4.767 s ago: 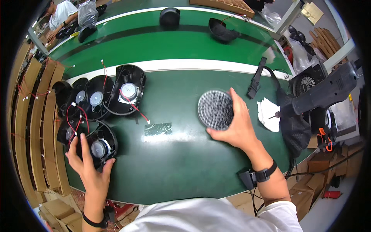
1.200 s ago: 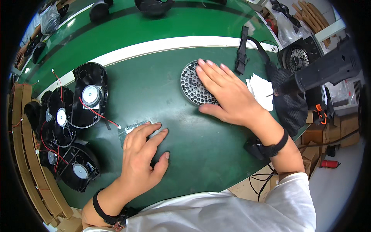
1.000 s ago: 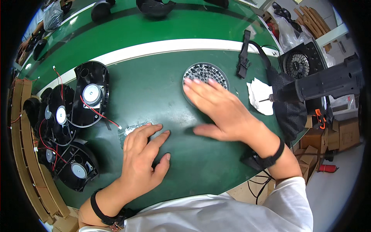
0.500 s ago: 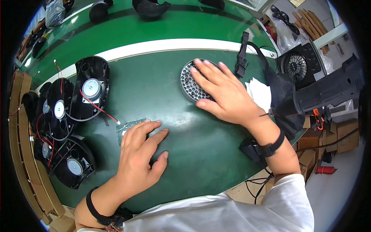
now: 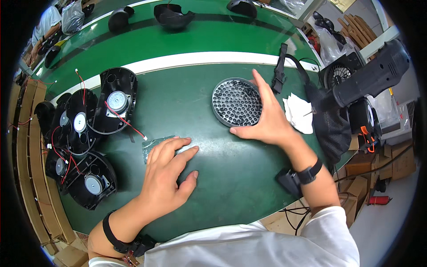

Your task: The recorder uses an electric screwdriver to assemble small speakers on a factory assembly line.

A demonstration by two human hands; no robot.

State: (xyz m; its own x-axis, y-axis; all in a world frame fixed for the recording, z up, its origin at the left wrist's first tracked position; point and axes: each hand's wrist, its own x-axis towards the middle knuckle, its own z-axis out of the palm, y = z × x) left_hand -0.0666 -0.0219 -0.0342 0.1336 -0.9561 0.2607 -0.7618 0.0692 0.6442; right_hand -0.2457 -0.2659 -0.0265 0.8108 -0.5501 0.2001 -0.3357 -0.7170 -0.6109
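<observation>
On the green tabletop lies a round grey dish (image 5: 235, 102) with rows of holes, dark bits sitting in many of them. My right hand (image 5: 267, 111) is curved about its right side, thumb at the near rim and fingers along the far right rim; some fingertips are hidden. My left hand (image 5: 167, 173) rests on the table with its fingers apart and nothing in it. Its fingertips overlap a small clear plastic packet (image 5: 151, 146). To the left sit several black curved housings (image 5: 113, 84) with round silver speakers and red wires.
A black electric screwdriver (image 5: 367, 84) juts in from the right, its bit near white paper (image 5: 299, 113). Beyond are a black mesh bag (image 5: 329, 133) with a strap and a fan (image 5: 340, 73). Across a white rail (image 5: 200, 58), a green surface (image 5: 222, 38) bears more black shells.
My right hand has slid from lying flat over the dish to its right rim, uncovering the holes. The left hand stays in nearly the same place. The whole view has shifted slightly.
</observation>
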